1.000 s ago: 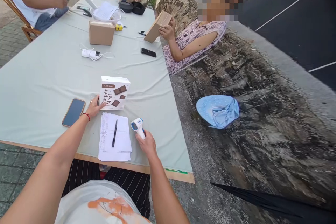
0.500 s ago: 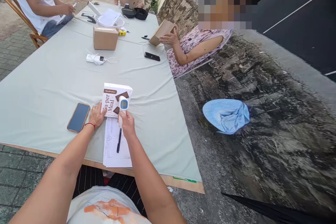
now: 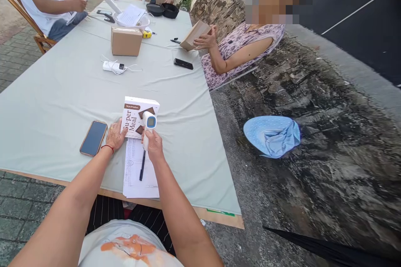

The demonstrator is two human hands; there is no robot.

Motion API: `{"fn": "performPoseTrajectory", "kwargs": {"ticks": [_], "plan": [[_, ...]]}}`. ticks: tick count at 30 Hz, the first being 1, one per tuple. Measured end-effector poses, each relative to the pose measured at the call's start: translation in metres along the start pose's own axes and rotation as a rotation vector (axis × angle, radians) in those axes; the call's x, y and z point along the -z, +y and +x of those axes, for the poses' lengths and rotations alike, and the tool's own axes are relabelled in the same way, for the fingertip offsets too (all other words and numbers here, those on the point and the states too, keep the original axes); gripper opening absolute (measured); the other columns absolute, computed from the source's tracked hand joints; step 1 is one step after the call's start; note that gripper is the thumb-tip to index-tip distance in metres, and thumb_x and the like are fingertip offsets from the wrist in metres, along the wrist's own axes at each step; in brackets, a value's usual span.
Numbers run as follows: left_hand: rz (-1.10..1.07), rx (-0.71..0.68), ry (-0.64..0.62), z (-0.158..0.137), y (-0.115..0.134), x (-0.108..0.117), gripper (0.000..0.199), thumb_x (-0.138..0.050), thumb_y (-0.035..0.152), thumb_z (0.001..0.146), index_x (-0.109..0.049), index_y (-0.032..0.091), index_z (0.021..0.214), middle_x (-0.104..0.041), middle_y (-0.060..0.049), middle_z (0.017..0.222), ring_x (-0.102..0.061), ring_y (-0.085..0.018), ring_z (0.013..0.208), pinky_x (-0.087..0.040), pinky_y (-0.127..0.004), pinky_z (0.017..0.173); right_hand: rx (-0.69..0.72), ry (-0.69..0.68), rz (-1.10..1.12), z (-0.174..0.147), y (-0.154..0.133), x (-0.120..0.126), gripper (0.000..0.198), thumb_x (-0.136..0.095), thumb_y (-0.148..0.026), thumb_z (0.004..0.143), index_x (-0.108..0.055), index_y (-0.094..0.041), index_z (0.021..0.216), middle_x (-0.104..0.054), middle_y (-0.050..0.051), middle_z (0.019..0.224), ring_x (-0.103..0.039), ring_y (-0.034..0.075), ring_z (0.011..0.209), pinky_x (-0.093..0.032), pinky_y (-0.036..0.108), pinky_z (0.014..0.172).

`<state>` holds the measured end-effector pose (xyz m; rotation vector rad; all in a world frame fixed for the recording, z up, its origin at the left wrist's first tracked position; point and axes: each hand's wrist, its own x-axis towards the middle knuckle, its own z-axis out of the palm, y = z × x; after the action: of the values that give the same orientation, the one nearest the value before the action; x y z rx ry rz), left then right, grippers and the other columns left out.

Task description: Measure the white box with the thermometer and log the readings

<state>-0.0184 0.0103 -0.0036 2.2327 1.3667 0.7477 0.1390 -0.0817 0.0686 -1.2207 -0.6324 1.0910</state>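
Our infrared thermometer point(image 3: 150, 122) has moved from beside the papers point(image 3: 134, 181) to before the rectangular white carton point(image 3: 130, 113) on the wrinkled cloth point(image 3: 56, 108). Our right hand point(image 3: 154, 146) wraps the smooth plastic handle; our left hand point(image 3: 115, 136) touches the carton's left edge, though we cannot tell whether it grips.

Upright white box point(image 3: 135, 110), thermometer point(image 3: 150, 122) before it

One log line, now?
left grip: touching white printed cardboard box | right grip: holding white pistol-shaped thermometer | black pen: on white papers
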Motion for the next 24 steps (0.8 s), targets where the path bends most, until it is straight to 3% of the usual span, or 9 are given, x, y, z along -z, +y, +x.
{"fn": "performPoseTrajectory", "kwargs": {"ticks": [8, 13, 18, 24], "plan": [[0.027, 0.015, -0.025, 0.002, 0.001, 0.002, 0.070, -0.026, 0.065, 0.097, -0.042, 0.017, 0.146, -0.057, -0.016, 0.138, -0.050, -0.031, 0.128, -0.038, -0.049, 0.109, -0.063, -0.040, 0.064, -0.010, -0.006, 0.000, 0.039, -0.071, -0.053, 0.066, -0.057, -0.022, 0.085, -0.051, -0.006, 0.061, -0.045, 0.011, 0.055, -0.037, 0.026, 0.051], [0.048, 0.017, -0.010, 0.004, 0.001, 0.004, 0.071, -0.025, 0.067, 0.096, -0.045, 0.017, 0.142, -0.060, -0.016, 0.131, -0.052, -0.032, 0.125, -0.040, -0.050, 0.107, -0.127, 0.009, 0.077, -0.051, -0.017, 0.011, 0.039, -0.073, -0.054, 0.067, -0.055, -0.021, 0.076, -0.048, -0.006, 0.058, -0.042, 0.010, 0.052, -0.034, 0.025, 0.049], [0.055, -0.007, 0.000, 0.009, 0.000, 0.007, 0.079, -0.018, 0.072, 0.093, -0.051, 0.015, 0.136, -0.063, -0.018, 0.121, -0.053, -0.035, 0.119, -0.042, -0.052, 0.102, -0.201, 0.034, 0.119, -0.096, -0.023, 0.030, 0.039, -0.073, -0.053, 0.068, -0.059, -0.020, 0.082, -0.050, -0.005, 0.059, -0.042, 0.011, 0.054, -0.035, 0.026, 0.050], [0.070, -0.031, 0.016, 0.017, -0.003, 0.010, 0.091, -0.011, 0.080, 0.087, -0.055, 0.015, 0.131, -0.063, -0.018, 0.114, -0.055, -0.036, 0.114, -0.043, -0.051, 0.100, -0.248, 0.068, 0.146, -0.121, -0.028, 0.044, 0.042, -0.076, -0.052, 0.064, -0.064, -0.018, 0.086, -0.056, -0.003, 0.065, -0.045, 0.011, 0.056, -0.037, 0.026, 0.052]]}}
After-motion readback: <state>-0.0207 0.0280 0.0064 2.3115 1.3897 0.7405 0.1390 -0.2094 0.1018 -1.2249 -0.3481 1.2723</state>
